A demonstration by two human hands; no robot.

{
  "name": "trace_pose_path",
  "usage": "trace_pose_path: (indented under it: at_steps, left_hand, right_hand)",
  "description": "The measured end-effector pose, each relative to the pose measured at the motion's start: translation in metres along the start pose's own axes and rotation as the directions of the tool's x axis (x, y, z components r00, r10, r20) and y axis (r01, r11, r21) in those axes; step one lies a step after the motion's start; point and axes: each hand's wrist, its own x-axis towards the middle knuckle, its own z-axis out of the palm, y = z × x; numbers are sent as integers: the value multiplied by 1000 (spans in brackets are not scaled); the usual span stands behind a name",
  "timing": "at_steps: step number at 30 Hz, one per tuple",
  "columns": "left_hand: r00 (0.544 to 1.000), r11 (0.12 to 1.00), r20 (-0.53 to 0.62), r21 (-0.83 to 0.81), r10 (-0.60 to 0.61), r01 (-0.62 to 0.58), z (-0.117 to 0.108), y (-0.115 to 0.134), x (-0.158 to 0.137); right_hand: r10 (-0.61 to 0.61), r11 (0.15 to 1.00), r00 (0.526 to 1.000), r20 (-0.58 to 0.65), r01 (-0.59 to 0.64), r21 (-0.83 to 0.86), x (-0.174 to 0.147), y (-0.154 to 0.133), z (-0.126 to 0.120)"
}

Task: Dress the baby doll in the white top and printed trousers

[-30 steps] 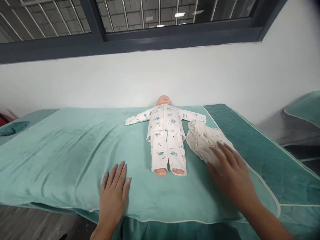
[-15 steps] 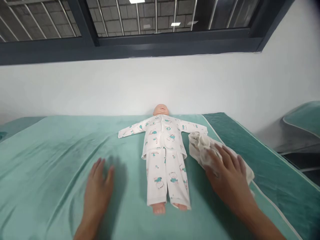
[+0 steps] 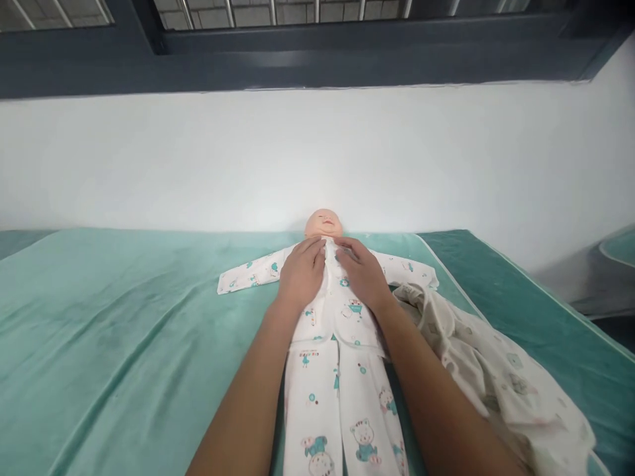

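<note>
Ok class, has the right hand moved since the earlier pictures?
Yes: the right hand moved left, away from the cloth, onto the shirt, nearer the wall.

Doll (image 3: 323,223) lying on blanket (image 3: 143,330), head at far edge, wall (image 3: 317,152) behind, window frame (image 3: 317,59) above that. Shirt (image 3: 332,324) on doll, pants (image 3: 317,410) below it, nearer the camera. Left hand (image 3: 302,271) on shirt's upper left, right hand (image 3: 364,272) on upper right, front opening between. Cloth (image 3: 510,377) right of doll, partly behind right forearm.
</note>
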Motion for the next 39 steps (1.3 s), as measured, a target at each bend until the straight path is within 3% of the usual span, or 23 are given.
trace_pose_path:
  at_steps: [6, 22, 31, 39]
  left_hand:
    - [999, 996, 35, 86, 2, -5, 1, -3, 0]
    - [997, 996, 46, -65, -61, 64, 2, -5, 3]
    - [998, 988, 57, -147, -33, 41, 3, -11, 13]
    - [997, 1000, 72, 18, 8, -10, 1, -6, 8]
  right_hand:
    - [-42, 999, 999, -5, 42, -12, -6, 1, -2]
    - [-62, 992, 998, 14, 63, -109, 1, 9, 2]
    - [-67, 990, 997, 42, 71, -123, 3, 10, 2]
    - [14, 998, 1000, -1, -14, -66, -1, 8, 2]
